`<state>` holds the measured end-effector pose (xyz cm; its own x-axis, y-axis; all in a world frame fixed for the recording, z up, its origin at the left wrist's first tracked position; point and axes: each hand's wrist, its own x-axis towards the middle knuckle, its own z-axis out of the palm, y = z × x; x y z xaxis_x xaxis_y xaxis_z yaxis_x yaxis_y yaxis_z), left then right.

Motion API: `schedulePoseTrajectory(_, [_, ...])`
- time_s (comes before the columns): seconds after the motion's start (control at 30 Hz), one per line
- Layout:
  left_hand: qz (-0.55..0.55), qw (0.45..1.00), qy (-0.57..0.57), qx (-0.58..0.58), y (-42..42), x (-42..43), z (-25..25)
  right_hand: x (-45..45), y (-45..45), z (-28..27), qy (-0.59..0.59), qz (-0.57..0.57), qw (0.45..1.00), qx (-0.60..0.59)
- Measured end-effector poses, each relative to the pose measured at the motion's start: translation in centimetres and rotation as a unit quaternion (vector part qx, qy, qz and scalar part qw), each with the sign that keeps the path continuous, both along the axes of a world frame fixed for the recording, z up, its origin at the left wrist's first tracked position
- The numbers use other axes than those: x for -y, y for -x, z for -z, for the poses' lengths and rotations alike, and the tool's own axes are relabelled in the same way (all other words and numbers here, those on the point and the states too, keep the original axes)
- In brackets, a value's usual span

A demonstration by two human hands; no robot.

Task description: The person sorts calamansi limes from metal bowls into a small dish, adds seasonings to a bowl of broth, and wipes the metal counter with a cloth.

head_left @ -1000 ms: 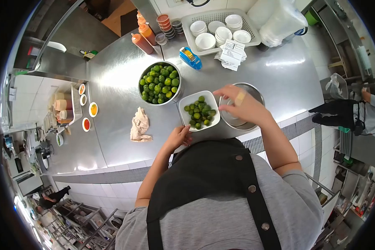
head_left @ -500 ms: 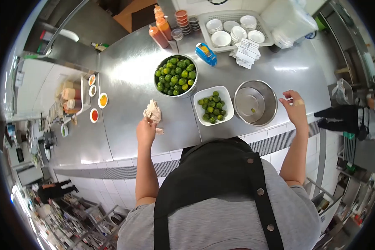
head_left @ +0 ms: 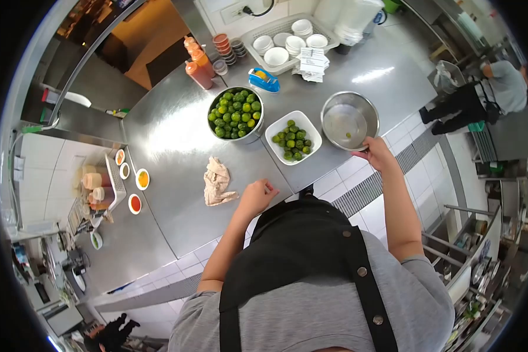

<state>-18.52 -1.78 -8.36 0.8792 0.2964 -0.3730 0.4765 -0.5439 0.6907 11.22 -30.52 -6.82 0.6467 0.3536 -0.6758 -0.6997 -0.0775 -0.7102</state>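
Note:
With my right hand [head_left: 379, 155], I grip the near rim of a round steel bowl [head_left: 361, 105], thumb and fingers closed on its edge. One small green piece [head_left: 348, 135] lies on its bottom. My left hand [head_left: 257, 198] is over the table's front edge, fingers loosely curled and apart, holding nothing. Just left of it lies a crumpled beige cloth [head_left: 217, 180]. Beside the steel bowl stands a white square bowl [head_left: 270, 137] with several small green citrus fruits [head_left: 291, 139]. A steel pot [head_left: 253, 134] behind it is heaped with more green citrus fruits [head_left: 236, 111].
At the back are orange sauce bottles [head_left: 199, 75], a blue tape dispenser [head_left: 264, 80], paper slips [head_left: 311, 63] and a grey tray [head_left: 331, 42] of white cups. Small sauce dishes [head_left: 135, 203] sit at the left. Another person [head_left: 478, 94] stands at the far right.
My left hand has let go of the cloth and moved right along the table's front. My right hand has moved in from beside the steel bowl and taken its rim. The view has turned.

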Motion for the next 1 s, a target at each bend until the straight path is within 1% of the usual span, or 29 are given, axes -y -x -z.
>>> schedulePoseTrajectory(0.1, [0.029,0.999,0.022,-0.005,1.4,-0.5,0.4,-3.2,3.0,-2.7,0.009,0.038,0.980,0.195])
schedulePoseTrajectory(0.2, [0.028,0.999,0.026,-0.004,2.5,-0.8,0.3,-5.7,4.9,-4.3,0.138,-0.001,0.945,0.296])
schedulePoseTrajectory(0.23, [0.025,0.999,0.027,-0.002,2.8,-1.0,0.1,-6.1,5.0,-3.3,0.140,-0.017,0.928,0.345])
schedulePoseTrajectory(0.27, [0.018,0.999,0.035,0.002,3.1,-1.1,0.1,-6.6,5.1,-1.5,0.142,-0.034,0.908,0.393])
schedulePoseTrajectory(0.33, [0.002,0.999,0.052,0.010,3.7,-1.4,-0.1,-8.3,6.6,-1.4,0.148,-0.038,0.861,0.486])
schedulePoseTrajectory(0.4, [-0.006,0.998,0.057,0.008,4.5,-1.9,-0.8,-9.8,7.3,-0.3,0.154,-0.041,0.800,0.578])
schedulePoseTrajectory(0.5, [-0.023,0.998,0.060,0.008,6.1,-2.9,-1.2,-11.4,8.4,0.5,0.149,-0.038,0.734,0.661])
schedulePoseTrajectory(0.53, [-0.029,0.998,0.060,0.009,6.7,-3.5,-1.2,-12.0,8.8,0.4,0.163,-0.031,0.705,0.690])
schedulePoseTrajectory(0.6, [-0.057,0.998,0.036,0.013,7.8,-4.7,-0.7,-12.7,9.5,-0.1,0.137,-0.019,0.718,0.683])
schedulePoseTrajectory(0.63, [-0.070,0.997,0.024,0.016,8.3,-5.4,-0.6,-12.9,9.9,-0.3,0.097,-0.015,0.757,0.646])
schedulePoseTrajectory(0.7, [-0.093,0.995,-0.017,0.039,9.2,-6.6,-0.7,-13.1,10.5,-0.5,0.066,-0.015,0.794,0.604])
schedulePoseTrajectory(0.83, [-0.135,0.977,-0.143,0.079,10.6,-9.2,0.1,-12.7,10.3,0.6,0.091,-0.018,0.785,0.613])
schedulePoseTrajectory(0.93, [-0.187,0.964,-0.172,0.080,10.9,-9.8,0.7,-12.7,10.6,0.5,0.128,-0.029,0.768,0.626])
schedulePoseTrajectory(1.0, [-0.162,0.966,-0.191,0.060,10.7,-10.1,1.0,-12.9,10.8,0.5,0.121,-0.012,0.778,0.616])
